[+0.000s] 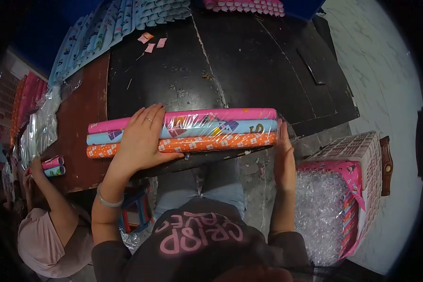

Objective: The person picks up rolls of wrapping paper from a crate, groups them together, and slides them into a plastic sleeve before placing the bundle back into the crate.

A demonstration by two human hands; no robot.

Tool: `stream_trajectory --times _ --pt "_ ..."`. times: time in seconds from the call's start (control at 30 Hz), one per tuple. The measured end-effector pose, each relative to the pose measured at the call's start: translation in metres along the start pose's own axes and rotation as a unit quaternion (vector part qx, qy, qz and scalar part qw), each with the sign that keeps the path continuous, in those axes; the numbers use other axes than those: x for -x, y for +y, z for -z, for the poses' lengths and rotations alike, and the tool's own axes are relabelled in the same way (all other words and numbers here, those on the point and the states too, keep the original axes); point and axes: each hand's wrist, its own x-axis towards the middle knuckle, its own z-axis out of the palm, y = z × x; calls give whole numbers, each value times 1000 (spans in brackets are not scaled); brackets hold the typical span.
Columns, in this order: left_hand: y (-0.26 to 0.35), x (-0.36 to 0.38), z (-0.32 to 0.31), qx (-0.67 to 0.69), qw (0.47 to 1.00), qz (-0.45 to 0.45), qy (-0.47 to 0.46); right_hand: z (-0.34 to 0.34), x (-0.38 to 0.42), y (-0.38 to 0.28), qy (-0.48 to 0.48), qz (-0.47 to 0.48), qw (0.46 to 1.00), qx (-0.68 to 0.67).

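Three gift-wrap rolls, a pink one [221, 113], a light-blue one [192, 129] and an orange one [211, 143], lie side by side in clear plastic film near the table's front edge. Across their left half sits my left hand [141, 138], its fingers over the far side and its thumb along the orange roll, gripping the bundle. My right hand [284, 162] is upright at the bundle's right end, fingers extended and pressed flat against the film there. A ring and a bracelet show on my left hand and wrist.
Many blue rolls [103, 33] and pink rolls [244, 5] lie at the back. Small pink packets [149, 47] and a dark phone-like slab [311, 66] are on the black table [249, 66]. A basket [371, 174] of clear film stands right. A co-worker's hand [36, 169] holds rolls at left.
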Motion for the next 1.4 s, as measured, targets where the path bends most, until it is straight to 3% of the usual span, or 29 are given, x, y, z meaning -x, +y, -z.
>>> stream_trajectory --times 0.1,0.23,0.33,0.37,0.53,0.6,0.7,0.73,0.83,0.9,0.93,1.0,1.03,1.1,1.13,1.23,1.3,1.37,1.4 --pt "2 0 0 3 1000 -3 -4 1 5 -4 -46 -52 957 282" --pt "23 -9 -2 35 998 -58 -20 -20 23 -6 -110 -108 777 611" --pt "24 -10 -3 33 997 -70 -24 -25 30 0 -123 -86 782 606" --pt "24 -9 -3 31 997 -68 -23 -19 28 1 -98 -73 821 557" --pt "25 -10 -1 27 997 -69 -37 -22 21 11 -67 -74 825 556" --pt "25 -13 1 22 996 -66 -48 -28 21 11 -125 -92 717 679" --pt "28 -12 2 17 996 -68 -58 -21 24 0 -85 -87 799 588" --pt "30 -13 2 24 995 -81 -57 -16 27 -1 -22 -61 857 510" --pt "37 -14 4 32 992 -97 -68 20 43 -41 82 5 865 496" --pt "46 -15 4 57 987 -120 -88 45 69 -75 26 -70 870 488" --pt "51 -17 4 67 985 -129 -93 65 86 -81 33 -12 832 553" --pt "59 -18 5 68 981 -148 -108 81 95 -117 -112 -46 864 488" --pt "61 -20 5 69 978 -161 -113 112 97 -127 -192 41 906 374" --pt "62 -19 4 65 976 -171 -115 115 98 -156 -47 98 991 82" --pt "62 -20 4 59 978 -170 -109 108 83 -169 -39 64 984 162" --pt "65 -21 6 52 977 -170 -121 56 23 -167 -52 -108 918 379" --pt "65 -22 4 44 976 -173 -126 40 -10 -146 -160 -262 787 535" --pt "65 -21 5 42 977 -169 -124 13 -42 -118 -248 -454 612 598" --pt "65 -21 6 34 977 -169 -125 8 -47 -105 -253 -449 615 596"
